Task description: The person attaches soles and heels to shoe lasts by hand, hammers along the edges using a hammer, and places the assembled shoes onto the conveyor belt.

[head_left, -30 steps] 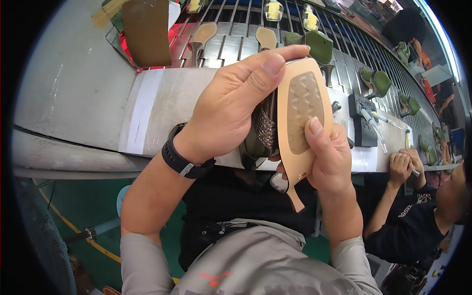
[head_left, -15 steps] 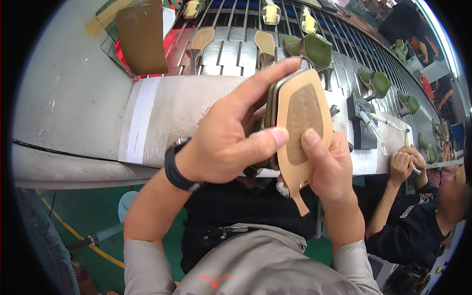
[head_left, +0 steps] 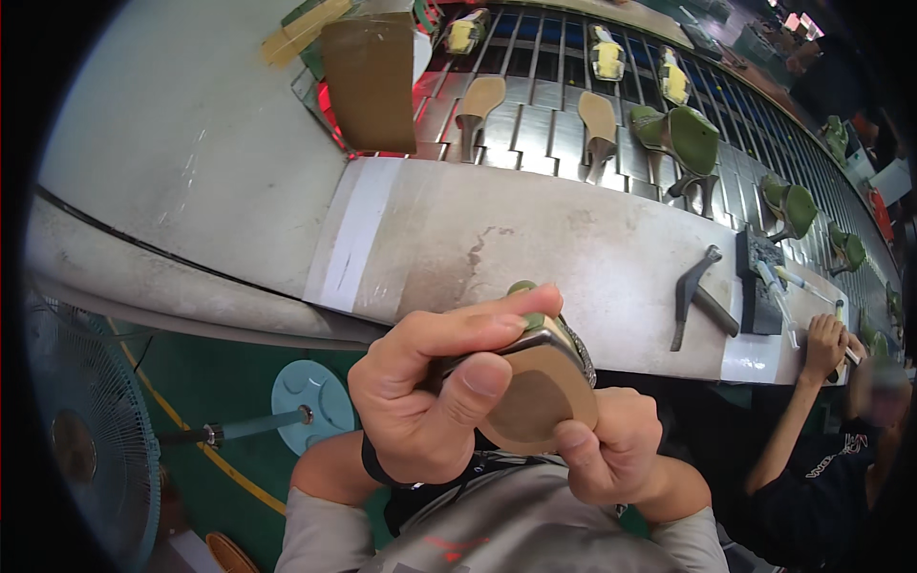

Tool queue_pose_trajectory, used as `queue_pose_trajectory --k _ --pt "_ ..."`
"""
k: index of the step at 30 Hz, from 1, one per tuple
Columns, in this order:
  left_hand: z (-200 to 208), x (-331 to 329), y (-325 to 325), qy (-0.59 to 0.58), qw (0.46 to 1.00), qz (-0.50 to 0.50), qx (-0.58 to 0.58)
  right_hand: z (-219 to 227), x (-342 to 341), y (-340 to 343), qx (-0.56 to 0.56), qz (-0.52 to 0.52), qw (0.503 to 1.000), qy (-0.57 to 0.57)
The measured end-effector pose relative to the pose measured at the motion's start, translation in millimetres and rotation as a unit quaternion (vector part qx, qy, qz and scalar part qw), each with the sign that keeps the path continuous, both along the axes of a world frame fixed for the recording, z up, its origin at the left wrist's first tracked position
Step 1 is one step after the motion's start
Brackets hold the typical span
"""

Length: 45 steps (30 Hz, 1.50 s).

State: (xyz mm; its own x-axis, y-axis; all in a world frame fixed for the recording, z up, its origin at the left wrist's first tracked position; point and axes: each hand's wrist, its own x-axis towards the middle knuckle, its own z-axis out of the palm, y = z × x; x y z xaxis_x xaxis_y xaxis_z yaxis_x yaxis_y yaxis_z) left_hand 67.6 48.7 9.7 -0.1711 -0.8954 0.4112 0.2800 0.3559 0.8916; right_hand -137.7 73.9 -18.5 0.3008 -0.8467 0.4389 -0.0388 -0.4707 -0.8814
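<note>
Close to my body, I hold a green shoe point(head_left: 534, 322) with its tan outsole point(head_left: 535, 401) turned up toward me. My left hand point(head_left: 430, 392) is closed around the shoe's end, its thumb on the dark shiny edge beside the sole. With my right hand point(head_left: 611, 444) I pinch the outsole's near edge between thumb and fingers. A darker brown patch covers the middle of the outsole. Most of the green upper is hidden behind my left fingers and the sole, and the heel cannot be made out.
On the pale bench lie a hammer point(head_left: 690, 296), a black block point(head_left: 761, 286) and capped tubes. Beyond, a slatted conveyor point(head_left: 544, 134) carries tan heeled soles point(head_left: 598, 119) and green shoes point(head_left: 690, 138). A co-worker's hands point(head_left: 826, 349) are at right; a fan point(head_left: 95, 430) and blue stool point(head_left: 310, 406) stand left.
Both hands have brought the shoe down from over the bench, closer to my body, and tilted it. My right thumb has gone from the sole's middle to its edge. The view has shifted.
</note>
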Motion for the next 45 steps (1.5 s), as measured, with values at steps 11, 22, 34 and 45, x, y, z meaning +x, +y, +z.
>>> queue_pose_trajectory --k 11,22,34,45 --pt "14.5 15.5 -1.9 -0.034 0.988 0.151 0.029 6.4 32.7 -12.2 -0.02 0.035 0.999 0.003" --pt "1.4 25.7 -8.4 -0.196 0.957 0.197 -0.079 2.0 40.2 -16.6 -0.016 0.008 1.0 0.009" --pt "27.2 -0.7 -103.8 0.04 0.989 -0.017 0.142 17.2 22.6 -63.2 0.176 0.025 0.979 -0.097" --pt "25.9 -14.3 -156.4 -0.007 0.989 -0.047 0.14 28.0 4.0 -72.9 0.332 0.03 0.922 -0.195"
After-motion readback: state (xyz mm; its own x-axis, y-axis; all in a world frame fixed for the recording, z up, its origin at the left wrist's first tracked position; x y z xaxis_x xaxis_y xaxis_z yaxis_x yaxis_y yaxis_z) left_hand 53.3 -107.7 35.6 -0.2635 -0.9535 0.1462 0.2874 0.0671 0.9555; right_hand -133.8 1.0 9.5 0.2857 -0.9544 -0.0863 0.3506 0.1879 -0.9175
